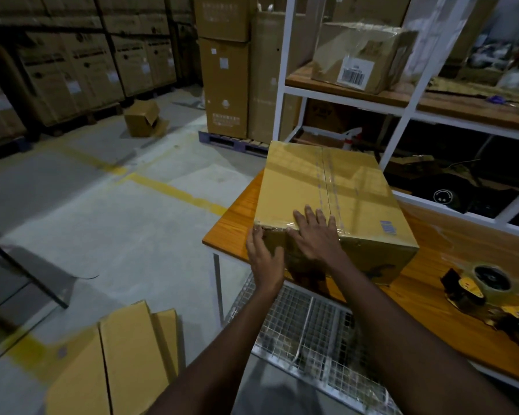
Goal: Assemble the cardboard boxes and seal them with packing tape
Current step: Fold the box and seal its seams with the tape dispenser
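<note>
On the orange wooden table [231,223] sits the taped brown cardboard box [327,187], its long side pointing away. Both hands press flat on its near end, gripping nothing: left hand [264,256] at the corner, right hand [315,235] on top. The yellow tape holder [486,289] lies nearer the right.

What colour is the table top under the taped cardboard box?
The wooden table top is orange with a visible grain; the head view shows it.
</note>
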`<state>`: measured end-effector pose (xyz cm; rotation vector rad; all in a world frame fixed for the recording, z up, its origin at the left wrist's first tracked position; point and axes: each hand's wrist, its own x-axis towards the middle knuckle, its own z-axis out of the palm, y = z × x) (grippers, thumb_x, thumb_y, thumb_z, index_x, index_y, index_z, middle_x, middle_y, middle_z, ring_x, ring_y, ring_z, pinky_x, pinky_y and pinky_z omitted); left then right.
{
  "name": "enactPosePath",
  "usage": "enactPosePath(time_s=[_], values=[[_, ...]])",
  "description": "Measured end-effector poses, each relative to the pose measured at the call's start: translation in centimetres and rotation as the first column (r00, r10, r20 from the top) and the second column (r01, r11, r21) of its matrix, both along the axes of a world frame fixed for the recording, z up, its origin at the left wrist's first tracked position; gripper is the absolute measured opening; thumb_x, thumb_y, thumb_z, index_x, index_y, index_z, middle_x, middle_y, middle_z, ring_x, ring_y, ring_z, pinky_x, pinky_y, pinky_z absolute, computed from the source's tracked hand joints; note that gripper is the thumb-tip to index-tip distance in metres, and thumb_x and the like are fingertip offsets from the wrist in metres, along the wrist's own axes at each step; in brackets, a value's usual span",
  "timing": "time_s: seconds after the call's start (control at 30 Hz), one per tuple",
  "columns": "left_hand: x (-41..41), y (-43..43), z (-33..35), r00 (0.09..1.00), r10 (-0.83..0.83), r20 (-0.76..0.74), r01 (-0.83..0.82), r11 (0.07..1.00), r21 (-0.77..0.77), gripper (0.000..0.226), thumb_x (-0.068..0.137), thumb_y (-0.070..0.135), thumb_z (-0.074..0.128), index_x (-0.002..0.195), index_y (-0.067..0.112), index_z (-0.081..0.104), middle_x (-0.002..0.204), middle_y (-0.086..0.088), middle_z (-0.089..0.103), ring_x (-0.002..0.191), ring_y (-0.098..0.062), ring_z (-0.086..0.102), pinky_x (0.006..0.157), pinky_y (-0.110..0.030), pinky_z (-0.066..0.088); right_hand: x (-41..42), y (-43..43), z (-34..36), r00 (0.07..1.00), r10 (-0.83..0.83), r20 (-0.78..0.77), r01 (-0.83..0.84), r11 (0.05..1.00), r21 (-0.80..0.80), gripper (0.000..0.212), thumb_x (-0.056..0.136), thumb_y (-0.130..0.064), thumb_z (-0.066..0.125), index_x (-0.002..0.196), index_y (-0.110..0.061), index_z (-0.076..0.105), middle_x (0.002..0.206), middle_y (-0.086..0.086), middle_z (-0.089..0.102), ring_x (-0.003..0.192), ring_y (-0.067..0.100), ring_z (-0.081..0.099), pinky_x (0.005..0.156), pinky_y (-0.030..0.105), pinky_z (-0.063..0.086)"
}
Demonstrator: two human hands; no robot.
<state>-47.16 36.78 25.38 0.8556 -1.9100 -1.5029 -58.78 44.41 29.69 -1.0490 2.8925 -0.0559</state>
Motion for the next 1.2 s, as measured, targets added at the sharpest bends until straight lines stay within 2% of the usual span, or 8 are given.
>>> enactPosePath(time_s=[0.13, 0.33, 0.7, 0.8, 0.9, 1.07, 1.13, 1.2], values=[[-0.7, -1.7, 1.2, 0.982, 0.182, -0.041, -0.173, 0.971, 0.165, 0.026, 0.094, 0.017, 0.062, 0.12, 0.014, 0.062, 0.155, -0.008, 0.027, 0.138, -0.026, 0.035, 0.098, -0.027, 0.036, 0.2, 0.1, 0.0, 1.0, 0.006, -0.026, -0.006, 1.0, -0.007, 0.07, 0.1, -0.063, 0.013, 0.159, -0.026, 0.008, 0.166, 0.008, 0.0, 0.152, 0.034, 0.003, 0.12, 0.058, 0.001], [-1.5, -4.1, 2.0, 0.96, 0.264, 0.095, -0.274, 0.954, 0.12, 0.014, 0.085, 0.038, 0.074, 0.08, 0.028, 0.067, 0.154, 0.001, 0.031, 0.136, -0.025, 0.039, 0.103, -0.053, 0.042, 0.4, 0.1, -0.1, 0.998, 0.008, -0.066, -0.008, 1.0, -0.005, 0.07, 0.099, -0.063, 0.014, 0.158, -0.025, 0.011, 0.166, 0.009, 0.006, 0.152, 0.034, 0.007, 0.119, 0.058, 0.005], [-0.3, -7.8, 1.2, 0.928, 0.267, 0.26, -0.17, 0.924, -0.342, 0.049, 0.073, 0.058, 0.077, 0.092, 0.021, 0.05, 0.124, -0.005, 0.045, 0.117, -0.034, 0.048, 0.092, -0.053, 0.043, 0.0, 0.6, -1.2, 0.983, 0.059, -0.176, -0.065, 0.997, -0.031, 0.058, 0.105, -0.05, 0.021, 0.157, -0.025, 0.016, 0.165, 0.008, 0.013, 0.151, 0.033, 0.014, 0.121, 0.054, 0.009], [-0.6, -9.9, 1.4, 0.972, 0.144, 0.188, 0.012, 0.764, -0.646, 0.06, 0.073, 0.047, 0.079, 0.119, 0.023, 0.05, 0.133, -0.008, 0.046, 0.122, -0.033, 0.047, 0.094, -0.052, 0.04, 0.2, 0.8, -1.6, 0.966, 0.099, -0.241, -0.121, 0.99, -0.078, 0.055, 0.105, -0.044, 0.025, 0.157, -0.025, 0.02, 0.164, 0.009, 0.019, 0.15, 0.031, 0.017, 0.122, 0.053, 0.008], [-1.9, -9.7, 2.8, 0.977, -0.078, 0.201, 0.215, 0.429, -0.878, 0.061, 0.078, 0.029, 0.064, 0.135, 0.023, 0.042, 0.147, -0.01, 0.041, 0.134, -0.033, 0.041, 0.1, -0.054, 0.035, 0.2, 1.5, -2.0, 0.941, 0.142, -0.306, -0.196, 0.969, -0.153, 0.06, 0.1, -0.036, 0.034, 0.157, -0.023, 0.019, 0.163, 0.011, 0.02, 0.15, 0.031, 0.017, 0.122, 0.053, 0.008], [-5.3, -7.6, 4.0, 0.853, -0.123, 0.507, 0.522, 0.179, -0.834, 0.064, 0.096, 0.049, 0.02, 0.154, 0.023, 0.026, 0.163, -0.007, 0.021, 0.15, -0.029, 0.02, 0.115, -0.059, 0.016, 0.9, 2.5, -2.9, 0.994, -0.057, -0.096, -0.036, 0.65, -0.759, 0.058, 0.089, -0.021, 0.042, 0.146, -0.011, 0.043, 0.157, 0.01, 0.035, 0.147, 0.025, 0.027, 0.121, 0.054, 0.017], [-6.2, -6.9, 3.5, 0.798, -0.092, 0.596, 0.603, 0.106, -0.791, 0.07, 0.097, 0.054, 0.006, 0.157, 0.02, 0.021, 0.164, -0.007, 0.018, 0.151, -0.029, 0.017, 0.116, -0.058, 0.014, 1.1, 2.6, -2.9, 0.975, -0.198, -0.104, 0.003, 0.48, -0.877, 0.052, 0.089, -0.022, 0.041, 0.138, -0.01, 0.051, 0.153, 0.01, 0.041, 0.146, 0.027, 0.03, 0.121, 0.054, 0.015], [-6.5, -6.5, 2.6, 0.786, -0.086, 0.612, 0.618, 0.086, -0.781, 0.07, 0.098, 0.053, 0.008, 0.154, 0.016, 0.03, 0.159, -0.009, 0.032, 0.146, -0.031, 0.03, 0.113, -0.055, 0.027, 0.4, 2.2, -1.7, 0.936, -0.282, -0.21, -0.056, 0.471, -0.88, 0.05, 0.089, -0.024, 0.043, 0.136, -0.011, 0.052, 0.154, 0.011, 0.041, 0.147, 0.03, 0.028, 0.122, 0.052, 0.01]])
